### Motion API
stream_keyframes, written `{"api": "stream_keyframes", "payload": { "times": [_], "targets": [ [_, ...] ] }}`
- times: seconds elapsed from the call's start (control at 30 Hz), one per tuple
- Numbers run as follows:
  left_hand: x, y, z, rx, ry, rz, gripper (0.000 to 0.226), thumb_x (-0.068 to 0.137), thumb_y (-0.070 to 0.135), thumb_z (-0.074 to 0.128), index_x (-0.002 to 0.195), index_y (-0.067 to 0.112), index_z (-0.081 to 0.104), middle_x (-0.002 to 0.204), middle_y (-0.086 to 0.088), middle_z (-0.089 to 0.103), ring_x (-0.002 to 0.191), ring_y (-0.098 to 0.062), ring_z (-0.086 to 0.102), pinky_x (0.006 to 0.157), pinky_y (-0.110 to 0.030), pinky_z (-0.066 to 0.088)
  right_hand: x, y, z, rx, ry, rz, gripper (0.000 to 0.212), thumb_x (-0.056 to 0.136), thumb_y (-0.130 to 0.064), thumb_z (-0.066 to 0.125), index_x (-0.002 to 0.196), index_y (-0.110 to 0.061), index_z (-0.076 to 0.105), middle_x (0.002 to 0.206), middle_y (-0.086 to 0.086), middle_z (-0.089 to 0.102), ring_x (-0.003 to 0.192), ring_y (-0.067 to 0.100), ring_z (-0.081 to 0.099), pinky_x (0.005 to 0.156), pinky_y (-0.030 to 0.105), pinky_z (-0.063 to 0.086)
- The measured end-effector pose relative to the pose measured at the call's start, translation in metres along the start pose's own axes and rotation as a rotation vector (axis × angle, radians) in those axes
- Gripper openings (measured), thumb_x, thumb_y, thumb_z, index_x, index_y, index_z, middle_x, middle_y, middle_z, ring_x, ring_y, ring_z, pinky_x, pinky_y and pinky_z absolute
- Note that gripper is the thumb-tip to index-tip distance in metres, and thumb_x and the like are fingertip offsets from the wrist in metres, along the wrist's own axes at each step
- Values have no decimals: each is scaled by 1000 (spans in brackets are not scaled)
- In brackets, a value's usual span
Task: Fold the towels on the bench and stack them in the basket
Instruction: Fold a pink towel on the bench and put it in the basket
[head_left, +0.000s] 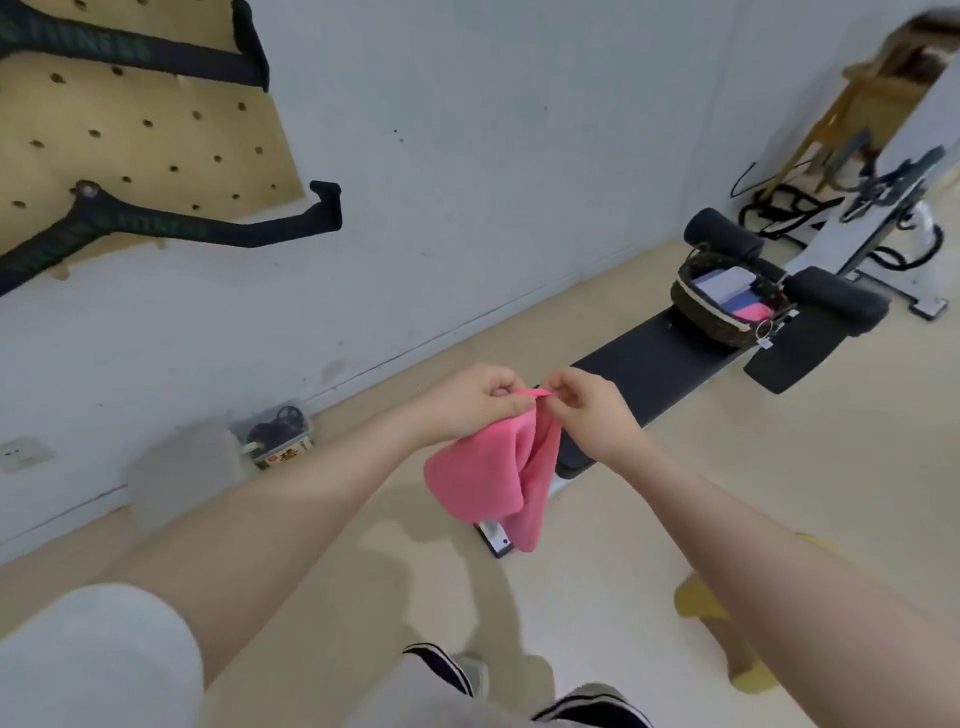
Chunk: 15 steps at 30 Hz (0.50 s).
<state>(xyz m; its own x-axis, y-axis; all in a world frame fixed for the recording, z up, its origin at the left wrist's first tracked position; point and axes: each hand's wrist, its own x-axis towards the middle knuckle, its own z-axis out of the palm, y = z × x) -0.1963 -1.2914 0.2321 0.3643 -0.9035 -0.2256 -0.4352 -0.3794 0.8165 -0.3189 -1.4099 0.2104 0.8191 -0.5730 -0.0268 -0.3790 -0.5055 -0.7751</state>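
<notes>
A pink towel (488, 478) hangs in the air in front of me, above the near end of the black bench (660, 358). My left hand (467, 402) grips its top edge. My right hand (587, 408) pinches the same edge right beside it. The cloth droops in loose folds below both hands. At the far end of the bench stands a dark wicker basket (696, 312) holding folded towels in white, purple and pink.
A wooden pegboard (130, 135) with black handles hangs on the wall at left. A clear box of small items (278, 436) sits by the wall. Black roller pads (836, 299) and a white frame stand beyond the basket. A yellow stool (727, 613) is at right.
</notes>
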Motion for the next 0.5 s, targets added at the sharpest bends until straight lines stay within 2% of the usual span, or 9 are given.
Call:
{"api": "stream_keyframes", "payload": {
  "times": [0.1, 0.2, 0.23, 0.3, 0.37, 0.43, 0.5],
  "targets": [
    [60, 13, -7, 31, -23, 6, 19, 91, 27, 57, 76, 16, 60, 68, -4, 47, 61, -15, 41, 54, -26, 31, 52, 26, -24, -19, -7, 8, 10, 87, -12, 56, 82, -21, 59, 81, -2, 67, 79, 13, 62, 74, 26, 49],
    [118, 12, -9, 3, -45, -51, 24, 90, 29, 58, 84, 7, 64, 69, -5, 52, 58, -13, 46, 53, -26, 37, 106, 66, -39, -99, -38, 9, 8, 83, -11, 58, 84, -18, 60, 82, 2, 69, 80, 20, 63, 75, 37, 52],
    [136, 11, -8, -1, -54, -82, 23, 90, 30, 58, 85, 9, 66, 68, -3, 55, 56, -12, 49, 51, -25, 40, 124, 82, -44, -139, -52, 18, 8, 81, -11, 58, 84, -19, 59, 79, 1, 66, 78, 21, 62, 73, 39, 53],
    [172, 10, -5, -10, -38, -113, 17, 90, 28, 58, 79, 19, 66, 64, 5, 58, 52, -4, 52, 50, -19, 44, 163, 117, -55, -224, -94, 41, 10, 80, -12, 56, 84, -20, 58, 76, -2, 61, 76, 22, 59, 68, 39, 53],
    [210, 14, 2, -58, 24, -113, 17, 89, 25, 59, 73, 27, 64, 64, 10, 59, 54, 3, 52, 56, -15, 42, 203, 150, -74, -315, -140, 73, 11, 81, -14, 53, 88, -19, 60, 76, -2, 60, 77, 22, 59, 62, 34, 49],
    [245, 18, 7, -110, 125, -132, 18, 89, 21, 60, 72, 25, 64, 67, 8, 59, 59, 2, 52, 60, -14, 41, 243, 179, -96, -409, -183, 85, 15, 82, -14, 49, 91, -17, 61, 77, -1, 58, 78, 23, 58, 59, 29, 44],
    [280, 22, 8, -154, 224, -189, 14, 88, 19, 61, 77, 14, 67, 71, 2, 60, 63, -4, 52, 58, -15, 40, 283, 204, -123, -488, -225, 64, 19, 83, -12, 46, 95, -17, 60, 78, -1, 56, 77, 24, 57, 60, 28, 43]
  ]
}}
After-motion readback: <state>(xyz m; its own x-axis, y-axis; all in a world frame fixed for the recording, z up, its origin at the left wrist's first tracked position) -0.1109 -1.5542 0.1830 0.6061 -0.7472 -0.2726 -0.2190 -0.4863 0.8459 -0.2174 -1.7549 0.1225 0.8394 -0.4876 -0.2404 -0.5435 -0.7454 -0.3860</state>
